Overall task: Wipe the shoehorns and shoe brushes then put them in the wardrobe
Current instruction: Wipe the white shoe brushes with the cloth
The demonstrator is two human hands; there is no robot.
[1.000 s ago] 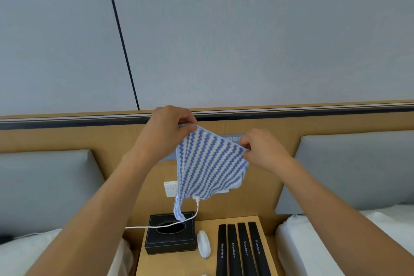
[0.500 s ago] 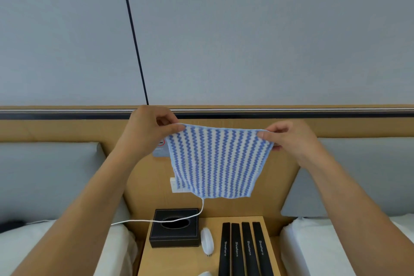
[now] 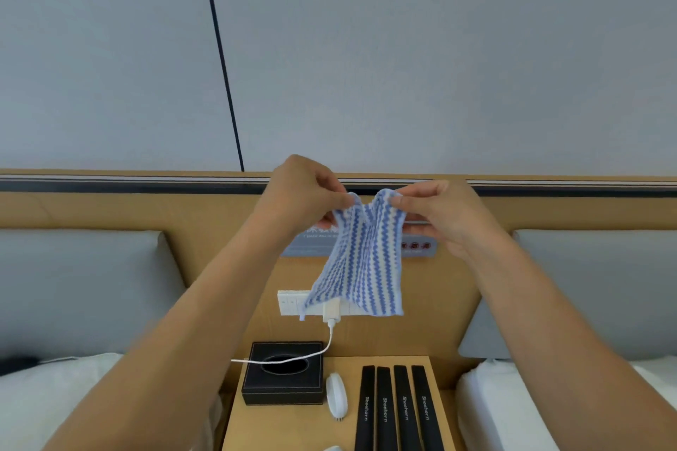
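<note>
Blue-and-white zigzag-striped cleaning cloth (image 3: 361, 264) hangs in mid-air in front of the wooden headboard (image 3: 110, 210), pinched at its two top corners. Left hand (image 3: 304, 194) fingers (image 3: 344, 199) clenched on left corner, right hand (image 3: 439, 216) fingers (image 3: 397, 199) clenched on right corner; hands close together, so cloth sags and folds in the middle, lower edge loose over the white wall socket panel (image 3: 293, 302).

Four black flat shoehorn sleeves (image 3: 395, 410) lie side by side on the wooden bench (image 3: 285, 428) below, each printed "Shoehorn" in white lettering, parallel, touching or nearly so. White oval shoe brush (image 3: 336, 395) lies just left of them, beside black leather tissue box (image 3: 284, 373). White charger cable (image 3: 311, 355) runs from socket across the box. Grey pillows (image 3: 80, 289) either side.
</note>
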